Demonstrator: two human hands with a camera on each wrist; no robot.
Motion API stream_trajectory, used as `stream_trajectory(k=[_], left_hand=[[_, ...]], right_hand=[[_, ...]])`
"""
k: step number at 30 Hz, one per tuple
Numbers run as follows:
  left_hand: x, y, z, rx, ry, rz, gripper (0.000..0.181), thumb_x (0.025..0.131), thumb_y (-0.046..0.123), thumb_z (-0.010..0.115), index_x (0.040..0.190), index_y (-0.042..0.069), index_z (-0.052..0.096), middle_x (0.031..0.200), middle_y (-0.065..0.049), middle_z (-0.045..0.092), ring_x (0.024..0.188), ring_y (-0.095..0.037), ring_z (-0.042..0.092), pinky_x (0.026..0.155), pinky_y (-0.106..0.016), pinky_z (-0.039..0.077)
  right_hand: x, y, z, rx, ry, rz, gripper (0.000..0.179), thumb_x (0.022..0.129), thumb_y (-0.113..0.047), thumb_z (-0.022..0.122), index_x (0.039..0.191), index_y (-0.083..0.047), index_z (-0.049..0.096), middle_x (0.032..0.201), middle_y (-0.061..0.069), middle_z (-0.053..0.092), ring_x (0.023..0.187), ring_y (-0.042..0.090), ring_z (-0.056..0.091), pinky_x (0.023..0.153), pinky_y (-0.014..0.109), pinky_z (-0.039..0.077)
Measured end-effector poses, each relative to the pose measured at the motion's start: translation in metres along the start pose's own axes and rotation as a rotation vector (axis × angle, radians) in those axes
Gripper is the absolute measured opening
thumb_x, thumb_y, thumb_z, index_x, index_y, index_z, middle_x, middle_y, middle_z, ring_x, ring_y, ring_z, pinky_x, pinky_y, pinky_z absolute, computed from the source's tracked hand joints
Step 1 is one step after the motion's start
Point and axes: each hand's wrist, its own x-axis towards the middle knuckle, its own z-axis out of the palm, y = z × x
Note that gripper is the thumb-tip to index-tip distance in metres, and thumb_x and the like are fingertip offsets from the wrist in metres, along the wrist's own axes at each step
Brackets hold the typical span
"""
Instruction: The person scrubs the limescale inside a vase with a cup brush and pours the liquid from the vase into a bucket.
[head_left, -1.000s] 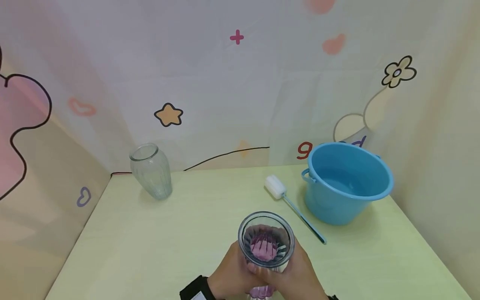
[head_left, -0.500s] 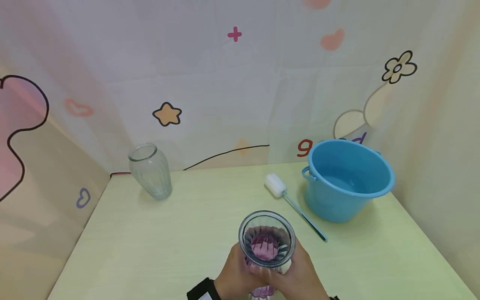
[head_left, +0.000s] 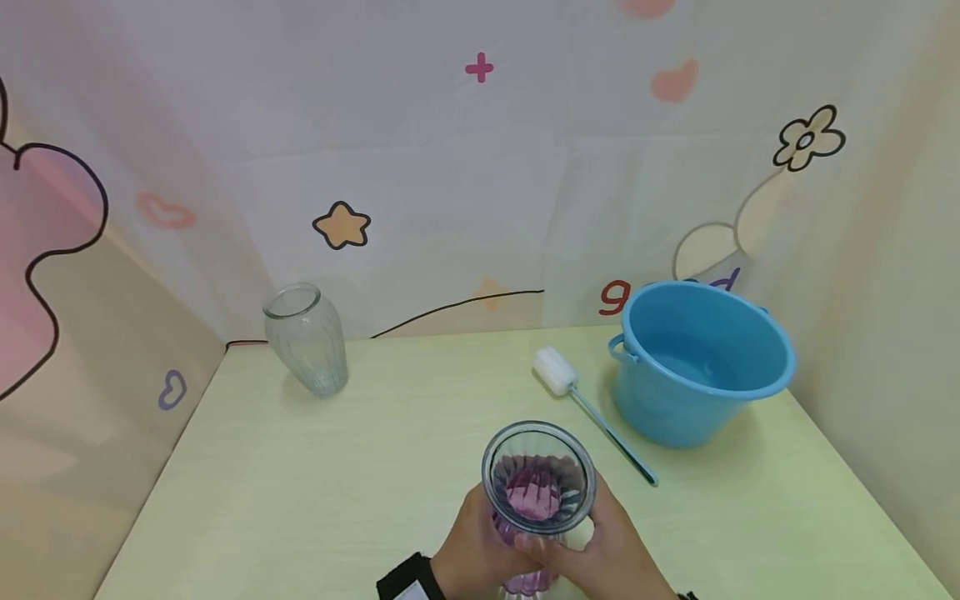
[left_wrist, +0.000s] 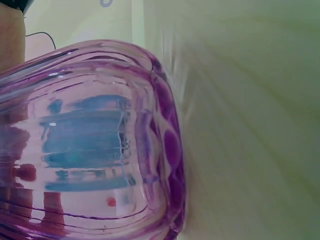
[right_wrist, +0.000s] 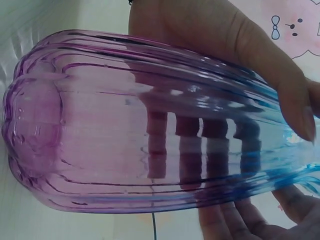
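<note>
In the head view, both hands hold a fluted glass vase (head_left: 534,500) upright at the front middle, its round mouth facing up. My left hand (head_left: 476,550) grips it from the left and my right hand (head_left: 611,546) from the right. The right wrist view shows the vase (right_wrist: 100,115) purple at the base and blue toward the neck. There the right hand (right_wrist: 225,40) lies along its side with the thumb bent over the narrower part; dark fingers show through the glass. The left wrist view is filled by the purple base (left_wrist: 165,140), close to the tabletop; contact is unclear.
A clear glass vase (head_left: 307,346) stands at the back left of the pale table (head_left: 300,500). A white-headed brush (head_left: 557,372) with a blue handle lies right of centre, next to a blue bucket (head_left: 675,417). A patterned cloth (head_left: 420,125) hangs behind.
The head view has shifted slightly. Both hands keep hold of the vase almost in place, and the right thumb has moved a little on the glass.
</note>
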Motion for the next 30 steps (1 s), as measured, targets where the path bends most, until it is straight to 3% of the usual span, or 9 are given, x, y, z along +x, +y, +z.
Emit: stream_trajectory(k=[3, 7, 13, 18, 23, 30], left_hand=[[0.0, 0.001, 0.0, -0.021, -0.007, -0.02, 0.064, 0.081, 0.014, 0.086, 0.137, 0.02, 0.054, 0.128, -0.009, 0.069, 0.117, -0.036, 0.067, 0.104, -0.044, 0.055], [0.0, 0.002, 0.001, -0.075, -0.024, -0.089, 0.065, 0.083, 0.017, 0.086, 0.138, 0.023, 0.052, 0.131, -0.005, 0.067, 0.12, -0.036, 0.066, 0.107, -0.043, 0.054], [0.001, 0.006, 0.001, -0.098, -0.034, -0.187, 0.071, 0.083, 0.022, 0.087, 0.142, 0.024, 0.048, 0.133, 0.003, 0.065, 0.124, -0.028, 0.065, 0.108, -0.041, 0.054], [0.0, 0.006, 0.0, -0.108, -0.022, -0.219, 0.071, 0.082, 0.023, 0.089, 0.14, 0.027, 0.049, 0.133, 0.004, 0.066, 0.123, -0.025, 0.066, 0.107, -0.041, 0.054], [0.001, 0.006, 0.0, -0.115, -0.022, -0.223, 0.07, 0.081, 0.023, 0.089, 0.14, 0.029, 0.05, 0.132, 0.003, 0.067, 0.124, -0.031, 0.066, 0.108, -0.041, 0.054], [0.002, 0.008, 0.0, -0.131, -0.025, -0.276, 0.071, 0.081, 0.023, 0.09, 0.139, 0.031, 0.05, 0.132, 0.006, 0.067, 0.124, -0.034, 0.066, 0.105, -0.032, 0.054]], right_hand=[[0.001, 0.0, -0.007, -0.016, -0.033, 0.052, 0.089, 0.079, -0.036, 0.09, 0.152, -0.032, 0.04, 0.153, -0.003, 0.053, 0.147, 0.033, 0.043, 0.116, 0.072, 0.033], [0.005, 0.004, -0.019, -0.056, -0.08, 0.117, 0.085, 0.078, -0.04, 0.091, 0.148, -0.038, 0.044, 0.148, -0.006, 0.055, 0.14, 0.029, 0.049, 0.111, 0.068, 0.042], [0.009, 0.013, -0.04, -0.109, -0.124, 0.07, 0.062, 0.084, -0.038, 0.086, 0.138, -0.034, 0.054, 0.137, -0.009, 0.059, 0.131, 0.023, 0.053, 0.106, 0.048, 0.051], [0.014, 0.022, -0.054, -0.166, -0.058, 0.033, 0.053, 0.089, -0.039, 0.081, 0.136, -0.028, 0.057, 0.134, -0.008, 0.063, 0.126, 0.021, 0.058, 0.102, 0.032, 0.053], [0.025, 0.034, -0.066, -0.27, 0.036, -0.005, 0.05, 0.092, -0.034, 0.079, 0.136, -0.017, 0.06, 0.134, 0.003, 0.066, 0.12, 0.023, 0.064, 0.097, 0.038, 0.055], [0.039, 0.049, -0.08, -0.404, 0.061, 0.095, 0.056, 0.093, -0.039, 0.078, 0.136, -0.008, 0.061, 0.135, 0.015, 0.065, 0.12, 0.033, 0.063, 0.098, 0.052, 0.055]])
